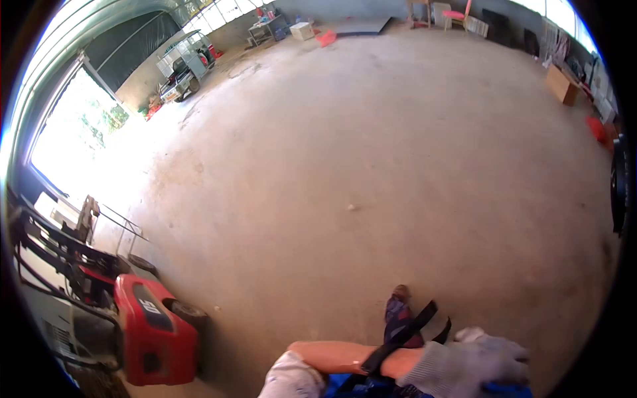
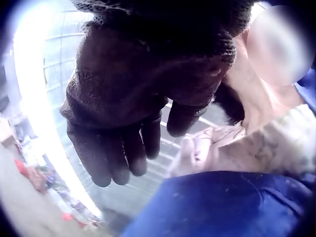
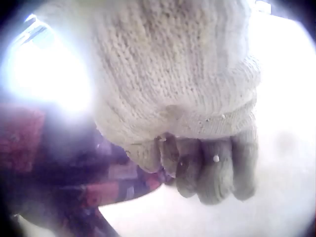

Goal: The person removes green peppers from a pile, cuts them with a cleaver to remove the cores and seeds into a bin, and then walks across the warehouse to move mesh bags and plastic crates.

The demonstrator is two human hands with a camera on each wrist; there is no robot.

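Note:
A forearm with a black strap (image 1: 400, 337) around it crosses the bottom of the head view and ends in a grey knitted glove, apparently my left hand (image 1: 468, 367). In the left wrist view my left hand (image 2: 133, 94), in a dark-looking glove, has its fingers extended and slightly bent, holding nothing, in front of blue clothing (image 2: 212, 207). My right hand (image 3: 182, 108) wears a pale knitted glove; its fingers hang loosely curled, with no object visible in them, beside patterned trousers (image 3: 106, 190). I cannot make out the right hand separately in the head view.
A red machine (image 1: 156, 331) with wheels stands at the lower left, beside a wheeled metal frame (image 1: 126, 232). Concrete floor (image 1: 352, 146) spreads ahead. Farther off are a small vehicle (image 1: 179, 81), a white box (image 1: 302, 31), a pink chair (image 1: 456, 14) and a cardboard box (image 1: 561, 85).

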